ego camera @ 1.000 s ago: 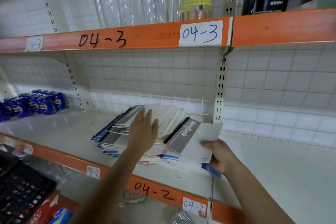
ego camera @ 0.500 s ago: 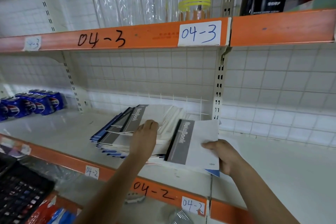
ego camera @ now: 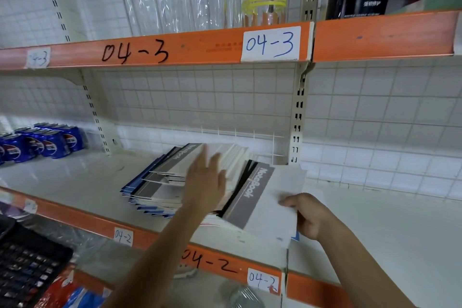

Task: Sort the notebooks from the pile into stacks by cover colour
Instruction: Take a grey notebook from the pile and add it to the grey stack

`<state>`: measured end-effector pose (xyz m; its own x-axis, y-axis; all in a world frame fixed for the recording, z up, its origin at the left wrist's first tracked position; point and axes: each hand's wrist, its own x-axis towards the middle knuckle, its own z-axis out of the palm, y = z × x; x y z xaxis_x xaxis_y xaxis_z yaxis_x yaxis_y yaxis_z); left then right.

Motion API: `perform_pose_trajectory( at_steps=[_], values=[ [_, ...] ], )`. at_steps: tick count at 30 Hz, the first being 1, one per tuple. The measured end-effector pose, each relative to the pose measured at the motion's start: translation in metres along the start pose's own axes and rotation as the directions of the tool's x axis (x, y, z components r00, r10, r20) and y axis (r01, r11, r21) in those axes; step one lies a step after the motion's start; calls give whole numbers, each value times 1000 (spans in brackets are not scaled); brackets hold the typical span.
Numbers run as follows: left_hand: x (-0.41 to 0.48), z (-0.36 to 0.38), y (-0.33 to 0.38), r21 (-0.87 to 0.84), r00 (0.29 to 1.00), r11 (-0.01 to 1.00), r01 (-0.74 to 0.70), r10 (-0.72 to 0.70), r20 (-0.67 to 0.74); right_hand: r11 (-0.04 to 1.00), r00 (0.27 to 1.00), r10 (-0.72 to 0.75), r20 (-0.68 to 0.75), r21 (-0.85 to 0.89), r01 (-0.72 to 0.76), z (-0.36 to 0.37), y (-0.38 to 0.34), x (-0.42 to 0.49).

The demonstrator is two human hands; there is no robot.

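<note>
On shelf 04-2 [ego camera: 75,182], blurred left hand [ego camera: 206,182] spread over pile [ego camera: 155,190], perhaps touching, right hand [ego camera: 310,215] pinching grey notebook [ego camera: 253,197]

A white shelf [ego camera: 75,182] with an orange front edge marked 04-2 carries a fanned pile of notebooks [ego camera: 160,190] near its middle, blue and grey covers showing along the left edges. A grey-banded notebook [ego camera: 257,197] leans on the pile's right side. Blue cans [ego camera: 50,144] stand clustered at the far left. The upper shelf [ego camera: 200,50], marked 04-3, holds clear plastic packets [ego camera: 162,0].
</note>
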<state>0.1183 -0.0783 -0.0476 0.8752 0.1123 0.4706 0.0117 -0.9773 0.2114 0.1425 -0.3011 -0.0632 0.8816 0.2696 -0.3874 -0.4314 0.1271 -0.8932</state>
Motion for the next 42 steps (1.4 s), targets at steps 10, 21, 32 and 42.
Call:
perform_pose_trajectory(
  at_steps=[10,21,32,42],
  values=[
    [-19,10,-18,-28,994,997,-73,70,-86,999,999,41,-13,-32,-41,-2,3,-2],
    [-42,4,46,-260,813,770,-582,546,-201,974,993,-17,117,225,-10,-6,5,3],
    [-26,18,85,-563,999,826,-14,-5,-32,948,953,-302,29,116,297,-51,-1,-33],
    [-51,36,160,-906,990,404,126,13,143,826,813,-563,-146,-136,547,-109,1,-84]
  ],
)
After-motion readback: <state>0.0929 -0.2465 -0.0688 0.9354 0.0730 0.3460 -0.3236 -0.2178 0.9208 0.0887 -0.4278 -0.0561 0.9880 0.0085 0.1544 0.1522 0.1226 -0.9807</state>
